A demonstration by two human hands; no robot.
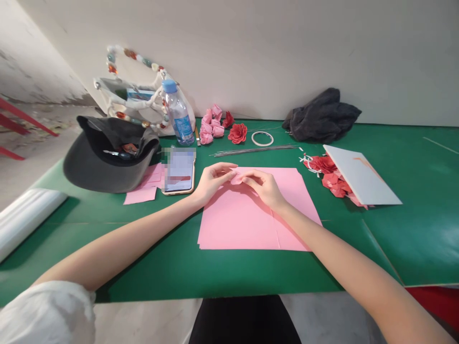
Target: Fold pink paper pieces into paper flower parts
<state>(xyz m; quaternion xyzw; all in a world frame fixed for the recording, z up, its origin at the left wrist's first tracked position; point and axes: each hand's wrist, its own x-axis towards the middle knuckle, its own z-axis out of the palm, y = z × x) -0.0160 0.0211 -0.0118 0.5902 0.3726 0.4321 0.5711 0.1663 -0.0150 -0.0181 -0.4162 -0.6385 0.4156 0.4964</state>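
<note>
My left hand [211, 182] and my right hand [263, 187] meet over a stack of pink paper sheets [247, 224] on the green table [150, 267]. Between their fingertips they pinch a small pink paper piece [236, 178], each hand closed on one side of it. Left of my left hand lies a phone [179, 171] with its screen lit, resting partly on small pink paper scraps [143, 191].
A black cap [103, 157], a beaded white bag [132, 95] and a water bottle [177, 114] stand at the back left. Pink and red paper roses [222, 125], a tape roll [262, 138], thin wires [254, 150], a dark cloth [321, 117], a white board [360, 177] over red paper bits [324, 167].
</note>
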